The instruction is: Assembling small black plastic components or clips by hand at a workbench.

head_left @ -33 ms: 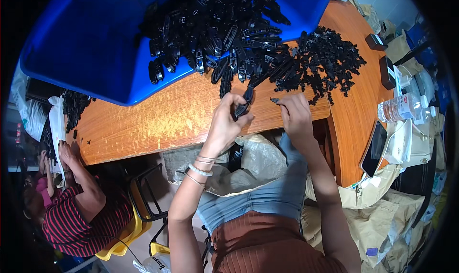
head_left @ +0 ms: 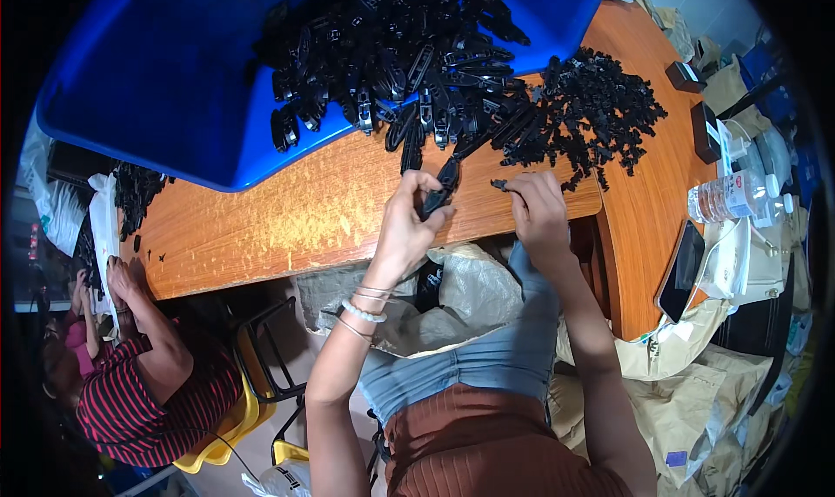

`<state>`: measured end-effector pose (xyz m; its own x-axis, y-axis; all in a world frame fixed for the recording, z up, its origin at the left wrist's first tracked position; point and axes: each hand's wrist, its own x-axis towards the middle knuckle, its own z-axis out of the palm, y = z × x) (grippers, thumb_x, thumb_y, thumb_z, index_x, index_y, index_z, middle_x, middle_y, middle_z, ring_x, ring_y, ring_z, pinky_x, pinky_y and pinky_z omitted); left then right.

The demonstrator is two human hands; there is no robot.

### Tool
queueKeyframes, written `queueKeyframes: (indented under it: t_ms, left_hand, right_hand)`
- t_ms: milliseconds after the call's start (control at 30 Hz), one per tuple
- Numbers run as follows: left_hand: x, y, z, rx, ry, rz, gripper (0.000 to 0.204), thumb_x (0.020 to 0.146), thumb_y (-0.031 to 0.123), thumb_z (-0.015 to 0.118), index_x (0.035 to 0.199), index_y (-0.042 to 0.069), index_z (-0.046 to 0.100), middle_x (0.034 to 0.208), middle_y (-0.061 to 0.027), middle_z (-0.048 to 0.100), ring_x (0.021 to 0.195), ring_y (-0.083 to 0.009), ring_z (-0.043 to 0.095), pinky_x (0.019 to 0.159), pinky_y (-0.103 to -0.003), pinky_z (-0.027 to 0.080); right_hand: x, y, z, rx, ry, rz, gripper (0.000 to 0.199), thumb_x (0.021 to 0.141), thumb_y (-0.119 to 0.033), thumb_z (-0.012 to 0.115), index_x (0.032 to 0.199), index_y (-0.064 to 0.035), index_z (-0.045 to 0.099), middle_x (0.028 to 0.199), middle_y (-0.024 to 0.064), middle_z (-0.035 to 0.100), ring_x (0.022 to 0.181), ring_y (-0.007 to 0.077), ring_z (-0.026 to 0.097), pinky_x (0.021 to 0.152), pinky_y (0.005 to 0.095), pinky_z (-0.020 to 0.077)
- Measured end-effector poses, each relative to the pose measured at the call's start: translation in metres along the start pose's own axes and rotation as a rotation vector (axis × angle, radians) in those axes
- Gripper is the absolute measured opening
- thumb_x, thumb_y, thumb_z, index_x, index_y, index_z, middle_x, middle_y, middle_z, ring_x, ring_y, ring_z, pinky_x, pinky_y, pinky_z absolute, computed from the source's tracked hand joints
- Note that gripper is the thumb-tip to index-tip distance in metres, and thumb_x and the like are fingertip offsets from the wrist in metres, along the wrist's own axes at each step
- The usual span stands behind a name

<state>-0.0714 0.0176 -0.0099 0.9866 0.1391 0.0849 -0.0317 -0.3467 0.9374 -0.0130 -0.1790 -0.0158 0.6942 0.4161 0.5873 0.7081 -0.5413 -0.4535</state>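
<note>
Above the near edge of the wooden table, my left hand (head_left: pixel 406 221) is closed on a long, tapered black plastic part (head_left: pixel 442 188) with a pointed far end. A little to the right, my right hand (head_left: pixel 541 203) pinches a small black piece (head_left: pixel 499 184) between thumb and fingertips. The two hands are apart. Ahead lies a heap of long black plastic parts (head_left: pixel 424 106), spilling from a tipped blue tub (head_left: pixel 165 88) onto the table. Beyond my right hand spreads a pile of small black pieces (head_left: pixel 600 106). The exact kind of these parts cannot be made out.
An open sack (head_left: pixel 478 293) lies across my lap under the edge of the table (head_left: pixel 261 227). To the right are a phone (head_left: pixel 681 271), a plastic bottle (head_left: pixel 722 197) and paper sacks (head_left: pixel 696 410). A person in a striped top (head_left: pixel 156 393) works at the left.
The long black part in my left hand has tilted very slightly. My right hand has stayed in place.
</note>
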Motion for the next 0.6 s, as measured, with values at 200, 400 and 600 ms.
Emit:
queueKeyframes:
  t_ms: [200, 400, 600]
  left_hand:
    - [-0.016, 0.013, -0.010, -0.529, -0.035, -0.128, 0.021, 0.086, -0.004, 0.056, 0.105, -0.004, 0.046, 0.076, -0.0100, 0.060, 0.063, -0.0162, 0.062, 0.056, -0.024, 0.052]
    - [-0.034, 0.034, -0.013, -0.632, -0.168, -0.126, 0.023, 0.087, -0.007, 0.054, 0.109, -0.007, 0.048, 0.082, -0.0155, 0.064, 0.074, -0.0224, 0.068, 0.065, -0.030, 0.058]
    - [-0.044, 0.036, -0.013, -0.604, -0.094, -0.142, 0.023, 0.086, -0.006, 0.057, 0.108, -0.006, 0.051, 0.082, -0.0137, 0.065, 0.076, -0.0186, 0.067, 0.068, -0.025, 0.056]
  right_hand:
    - [0.005, -0.030, -0.001, 0.326, 0.106, 0.078, 0.012, 0.073, 0.006, 0.063, 0.085, 0.0022, 0.062, 0.084, 0.0119, 0.062, 0.075, 0.0247, 0.058, 0.067, 0.0317, 0.0459]
    - [0.019, -0.054, -0.014, 0.586, -0.016, -0.025, 0.017, 0.069, 0.008, 0.066, 0.083, -0.0003, 0.065, 0.080, 0.0096, 0.062, 0.071, 0.0215, 0.056, 0.063, 0.0298, 0.0445]
    - [0.011, -0.058, -0.015, 0.368, 0.023, -0.175, 0.019, 0.068, 0.008, 0.066, 0.084, -0.0020, 0.065, 0.081, 0.0082, 0.061, 0.073, 0.0230, 0.056, 0.065, 0.0315, 0.0447]
